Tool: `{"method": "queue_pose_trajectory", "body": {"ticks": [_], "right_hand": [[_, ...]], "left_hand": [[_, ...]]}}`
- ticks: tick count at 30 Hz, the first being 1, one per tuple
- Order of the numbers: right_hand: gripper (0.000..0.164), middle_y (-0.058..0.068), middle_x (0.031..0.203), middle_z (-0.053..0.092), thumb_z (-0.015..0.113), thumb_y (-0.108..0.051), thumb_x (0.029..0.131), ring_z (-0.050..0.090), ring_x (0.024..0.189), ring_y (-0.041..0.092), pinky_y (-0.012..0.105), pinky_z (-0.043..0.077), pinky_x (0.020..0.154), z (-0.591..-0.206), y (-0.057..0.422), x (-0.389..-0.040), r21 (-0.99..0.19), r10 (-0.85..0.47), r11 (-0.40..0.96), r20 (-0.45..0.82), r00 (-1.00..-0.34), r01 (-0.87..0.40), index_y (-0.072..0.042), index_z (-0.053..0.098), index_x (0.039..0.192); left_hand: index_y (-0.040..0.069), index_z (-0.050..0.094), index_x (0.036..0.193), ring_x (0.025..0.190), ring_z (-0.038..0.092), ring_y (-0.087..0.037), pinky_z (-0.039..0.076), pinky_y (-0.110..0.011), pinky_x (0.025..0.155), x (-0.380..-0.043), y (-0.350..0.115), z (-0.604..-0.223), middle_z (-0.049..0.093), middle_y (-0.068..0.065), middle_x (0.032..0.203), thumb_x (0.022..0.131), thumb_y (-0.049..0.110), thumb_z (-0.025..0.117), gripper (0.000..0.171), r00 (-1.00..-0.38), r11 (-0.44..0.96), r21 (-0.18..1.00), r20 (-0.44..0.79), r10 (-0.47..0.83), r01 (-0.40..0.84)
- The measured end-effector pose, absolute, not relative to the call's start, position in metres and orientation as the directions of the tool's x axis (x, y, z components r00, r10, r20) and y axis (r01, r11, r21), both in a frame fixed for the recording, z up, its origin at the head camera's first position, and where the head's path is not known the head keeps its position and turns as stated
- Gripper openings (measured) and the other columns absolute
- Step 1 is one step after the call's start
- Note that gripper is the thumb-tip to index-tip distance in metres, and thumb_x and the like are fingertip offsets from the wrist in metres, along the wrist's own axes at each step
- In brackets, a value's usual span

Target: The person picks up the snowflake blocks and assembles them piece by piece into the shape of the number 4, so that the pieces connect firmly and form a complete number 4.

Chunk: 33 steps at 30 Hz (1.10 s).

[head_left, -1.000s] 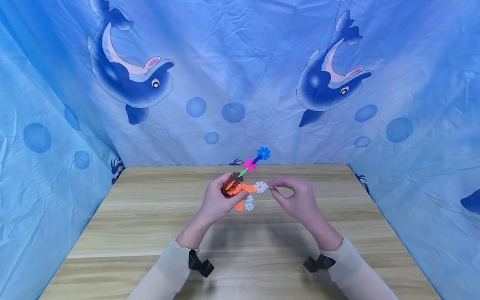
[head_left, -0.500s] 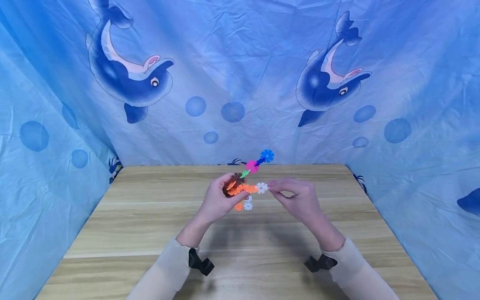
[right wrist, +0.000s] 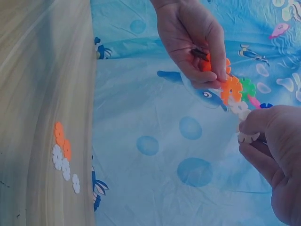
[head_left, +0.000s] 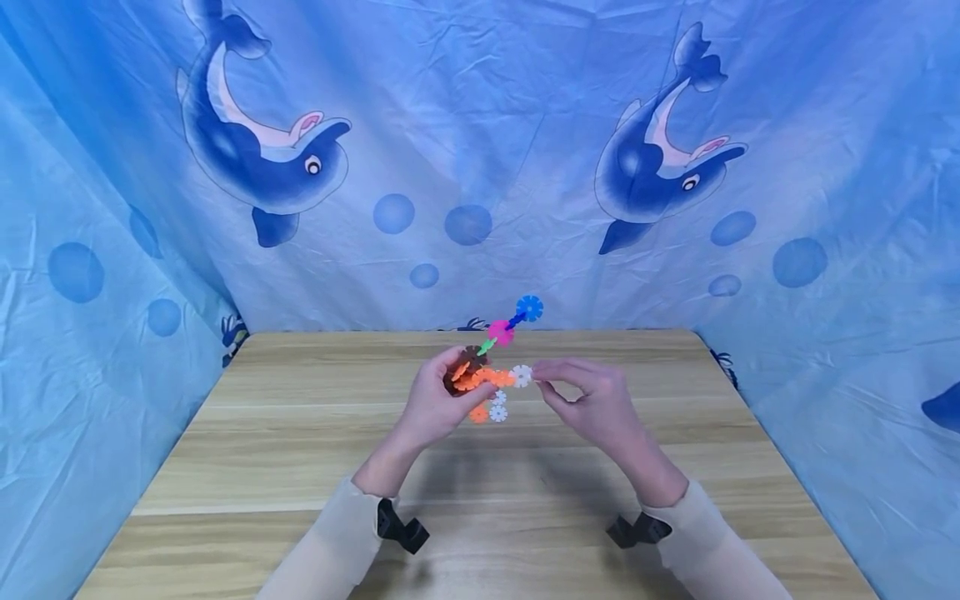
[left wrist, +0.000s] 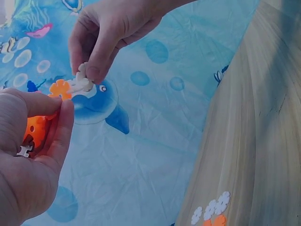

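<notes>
Above the table my left hand (head_left: 435, 404) grips a joined chain of notched plastic snowflake discs by its brown and orange part, thumb and fingers pinching an orange disc (right wrist: 231, 89). From the brown disc (head_left: 474, 357) a branch rises through a green disc (right wrist: 247, 88) and a pink disc (head_left: 501, 332) to a blue disc (head_left: 529, 308). At the end of the orange row is a white disc (head_left: 521, 376). My right hand (head_left: 596, 396) pinches another white disc (right wrist: 248, 137) against it; whether the two are fully slotted together I cannot tell.
Loose orange discs (right wrist: 59, 134) and several loose white discs (right wrist: 57, 157) lie on the wooden table (head_left: 300, 467) beneath the hands. A blue dolphin-print cloth (head_left: 480, 167) hangs behind the table and along both sides.
My right fingertips have shifted slightly left, closer to the white disc at the row's end. The left hand keeps its grip on the chain. The head view has swayed slightly.
</notes>
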State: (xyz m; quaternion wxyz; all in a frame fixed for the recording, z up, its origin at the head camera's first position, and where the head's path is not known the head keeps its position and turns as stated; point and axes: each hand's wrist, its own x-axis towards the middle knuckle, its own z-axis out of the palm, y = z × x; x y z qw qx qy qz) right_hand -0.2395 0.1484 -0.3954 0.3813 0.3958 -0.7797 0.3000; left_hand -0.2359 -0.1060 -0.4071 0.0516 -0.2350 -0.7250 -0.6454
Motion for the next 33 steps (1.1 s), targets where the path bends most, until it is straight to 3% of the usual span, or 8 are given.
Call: {"method": "queue_pose_trajectory", "body": {"ticks": [6,10,14,17,21,28,33], "right_hand": [[0.036,0.014,0.11,0.082,0.086,0.007,0.08,0.081,0.097,0.028,0.029,0.066,0.086,-0.399,0.148,-0.244,-0.327,-0.301,0.493,0.805,-0.511,-0.806,-0.002,0.079,0.114],[0.039,0.016,0.118,0.08,0.083,0.007,0.084,0.08,0.103,0.03,0.033,0.066,0.087,-0.412,0.146,-0.254,-0.474,-0.291,0.479,0.708,-0.643,-0.739,-0.001,0.075,0.122],[0.031,0.017,0.116,0.079,0.082,0.0,0.088,0.08,0.101,0.033,0.042,0.067,0.088,-0.429,0.14,-0.262,-0.562,-0.328,0.527,0.558,-0.763,-0.637,-0.004,0.075,0.118],[0.025,0.016,0.111,0.079,0.082,-0.004,0.089,0.081,0.098,0.033,0.045,0.067,0.088,-0.439,0.134,-0.264,-0.569,-0.356,0.578,0.469,-0.808,-0.585,-0.004,0.076,0.113],[0.025,0.014,0.111,0.08,0.083,-0.007,0.09,0.08,0.097,0.032,0.047,0.067,0.088,-0.451,0.126,-0.268,-0.559,-0.41,0.61,0.384,-0.827,-0.562,-0.004,0.078,0.114],[0.025,0.009,0.111,0.08,0.081,-0.002,0.089,0.077,0.104,0.03,0.042,0.067,0.089,-0.475,0.115,-0.275,-0.539,-0.552,0.562,0.32,-0.77,-0.627,-0.003,0.079,0.114],[0.025,0.007,0.113,0.079,0.079,-0.008,0.094,0.075,0.106,0.025,0.04,0.065,0.093,-0.487,0.109,-0.275,-0.522,-0.595,0.606,0.204,-0.777,-0.601,-0.007,0.078,0.119]], "left_hand": [[0.001,0.068,0.122,0.091,0.077,-0.017,0.066,-0.026,0.082,-0.236,-0.11,-0.407,0.071,-0.02,0.114,0.093,0.005,0.081,0.032,-0.899,0.057,0.919,0.367,0.239,0.391],[0.001,0.068,0.121,0.091,0.076,-0.018,0.066,-0.027,0.082,-0.237,-0.112,-0.406,0.07,-0.021,0.112,0.092,0.004,0.081,0.032,-0.9,0.045,0.919,0.372,0.228,0.391],[0.0,0.069,0.121,0.091,0.076,-0.016,0.066,-0.027,0.082,-0.237,-0.112,-0.406,0.071,-0.021,0.113,0.091,0.002,0.082,0.033,-0.898,0.046,0.917,0.378,0.223,0.397],[-0.001,0.068,0.121,0.091,0.077,-0.015,0.066,-0.027,0.082,-0.238,-0.111,-0.406,0.071,-0.022,0.113,0.091,0.003,0.082,0.033,-0.897,0.053,0.914,0.381,0.224,0.401],[-0.003,0.068,0.121,0.093,0.076,-0.016,0.066,-0.027,0.083,-0.238,-0.111,-0.405,0.071,-0.023,0.114,0.091,0.002,0.081,0.034,-0.898,0.041,0.917,0.377,0.227,0.396],[0.0,0.069,0.12,0.094,0.074,-0.016,0.066,-0.025,0.084,-0.238,-0.11,-0.406,0.072,-0.021,0.115,0.091,0.002,0.081,0.031,-0.898,0.054,0.915,0.379,0.225,0.4],[0.001,0.07,0.117,0.092,0.073,-0.016,0.066,-0.025,0.08,-0.238,-0.11,-0.406,0.072,-0.019,0.112,0.091,0.004,0.082,0.029,-0.902,0.069,0.917,0.369,0.224,0.392]]}}
